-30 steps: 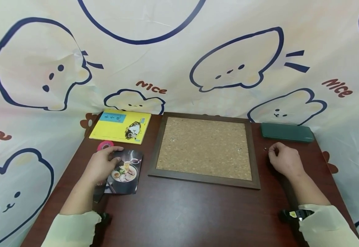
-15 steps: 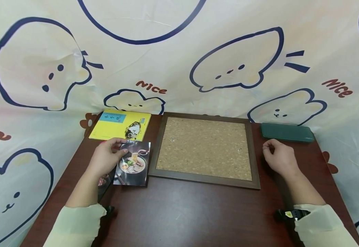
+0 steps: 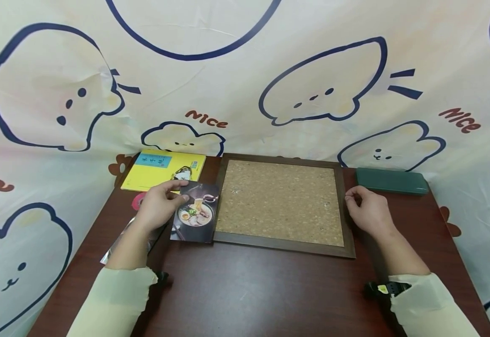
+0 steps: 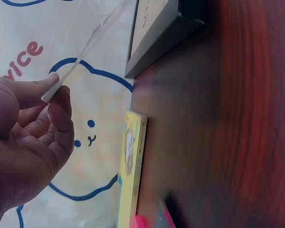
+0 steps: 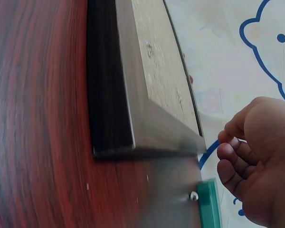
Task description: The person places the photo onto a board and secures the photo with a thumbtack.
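Observation:
A photo (image 3: 195,213) of a noodle bowl is pinched at its upper left corner between the thumb and fingers of my left hand (image 3: 159,206). Its right edge overlaps the left frame of the cork board (image 3: 280,203). Seen almost edge-on in the left wrist view, the photo (image 4: 78,61) is off the table. My right hand (image 3: 371,211) is beside the board's right edge, thumb and forefinger together; a small pale glint, like a thumbtack (image 5: 234,141), shows at the fingertips, mostly hidden. Another thumbtack (image 5: 194,195) lies on the table near the green case.
A yellow book (image 3: 152,175) lies at the back left, with a pink ring (image 3: 137,201) in front of it. Further glossy photos (image 3: 120,241) lie partly under my left forearm. At the back right is a green case (image 3: 392,181). A patterned cloth wall stands behind the table.
My left hand has carried the photo up and to the right, from the table's left side to the board's frame. My right hand has moved left, towards the board.

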{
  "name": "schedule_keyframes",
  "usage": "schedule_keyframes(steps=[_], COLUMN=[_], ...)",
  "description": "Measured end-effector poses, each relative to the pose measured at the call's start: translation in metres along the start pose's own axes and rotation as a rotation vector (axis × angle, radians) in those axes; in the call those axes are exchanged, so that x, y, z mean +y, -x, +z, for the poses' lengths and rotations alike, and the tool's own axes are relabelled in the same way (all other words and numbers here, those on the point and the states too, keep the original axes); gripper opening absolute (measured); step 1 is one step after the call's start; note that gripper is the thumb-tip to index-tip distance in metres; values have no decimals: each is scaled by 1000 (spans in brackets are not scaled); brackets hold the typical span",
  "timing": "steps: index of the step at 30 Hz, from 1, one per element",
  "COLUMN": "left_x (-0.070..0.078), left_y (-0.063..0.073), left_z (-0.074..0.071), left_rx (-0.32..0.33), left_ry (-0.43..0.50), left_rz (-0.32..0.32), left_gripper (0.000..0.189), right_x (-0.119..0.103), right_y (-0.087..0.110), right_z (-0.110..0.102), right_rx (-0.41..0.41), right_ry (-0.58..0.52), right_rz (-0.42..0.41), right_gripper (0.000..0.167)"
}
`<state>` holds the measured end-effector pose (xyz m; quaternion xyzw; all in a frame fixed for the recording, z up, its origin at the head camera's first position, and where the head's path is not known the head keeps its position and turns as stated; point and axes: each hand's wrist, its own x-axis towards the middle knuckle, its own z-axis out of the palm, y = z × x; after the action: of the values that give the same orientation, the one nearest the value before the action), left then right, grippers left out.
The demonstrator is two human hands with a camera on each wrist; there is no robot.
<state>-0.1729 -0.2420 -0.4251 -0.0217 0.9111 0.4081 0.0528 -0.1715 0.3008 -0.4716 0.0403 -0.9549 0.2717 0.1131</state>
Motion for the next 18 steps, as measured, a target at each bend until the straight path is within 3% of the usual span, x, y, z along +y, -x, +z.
schedule_keyframes(steps=[8, 14, 18], left_x=[13, 23, 28], left_y=[-13, -25, -33], left_z=[13, 23, 31], left_rx=[-49, -76, -96], left_ry=[55, 86, 104], left_rz=[7, -50, -44], left_gripper=[46, 48, 48], right_x=[-11, -19, -24], right_y=[-8, -14, -19], right_z=[12, 22, 29], right_rx=[0, 1, -5], right_ry=[-19, -37, -47], right_rz=[-12, -32, -42], right_gripper=[12, 11, 11])
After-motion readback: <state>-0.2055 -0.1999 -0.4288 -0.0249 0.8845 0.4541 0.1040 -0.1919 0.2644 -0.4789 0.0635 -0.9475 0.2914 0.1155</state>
